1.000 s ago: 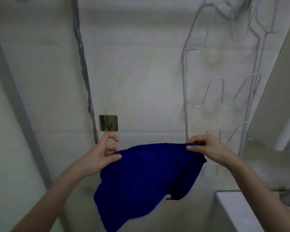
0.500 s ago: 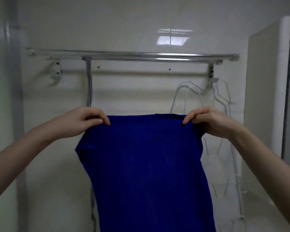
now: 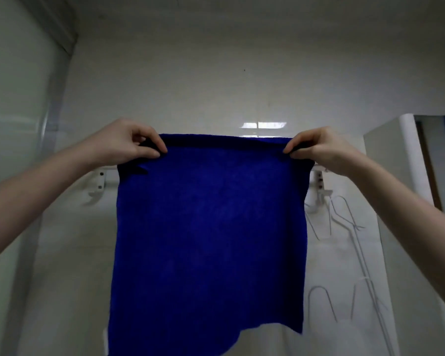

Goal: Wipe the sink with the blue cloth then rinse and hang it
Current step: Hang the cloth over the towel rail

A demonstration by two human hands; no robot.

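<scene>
The blue cloth (image 3: 211, 240) hangs spread flat in front of the wall bracket (image 3: 98, 182). It looks limp, light and probably damp, so its top corners are the sensible hold. The left hand (image 3: 129, 143) and right hand (image 3: 321, 151) each pinch one corner, fingers (image 3: 156, 143) clamped on the hem.

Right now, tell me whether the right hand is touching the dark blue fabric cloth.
Touching. The head view shows the right hand pinching the top right corner of the dark blue cloth, thumb and fingertips closed on its edge.
</scene>
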